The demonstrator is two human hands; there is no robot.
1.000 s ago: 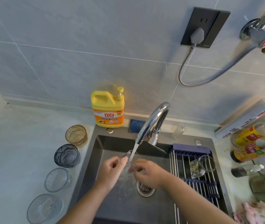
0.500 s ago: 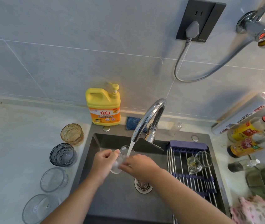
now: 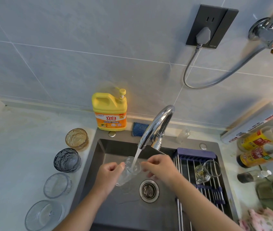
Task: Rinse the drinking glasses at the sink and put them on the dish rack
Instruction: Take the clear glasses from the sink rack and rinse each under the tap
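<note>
One glass point(image 3: 129, 172) sits in the left hand point(image 3: 109, 174), right hand point(image 3: 160, 169) touching rim.

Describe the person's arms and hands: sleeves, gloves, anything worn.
No sleeve is in view: both arms are bare right down to the frame's lower edge. The left hand and the right hand are ungloved. No watch or bracelet shows at either wrist. Whether a ring is worn cannot be told from this view.

Your left hand point(image 3: 109, 174) covers part of the glass point(image 3: 130, 170); fingertips of your right hand point(image 3: 160, 167) blur, grip unclear. Wall tap point(image 3: 265, 33) and cloth point(image 3: 265, 220) run off the edges. Bottles point(image 3: 255, 158): labels too small to read.
</note>
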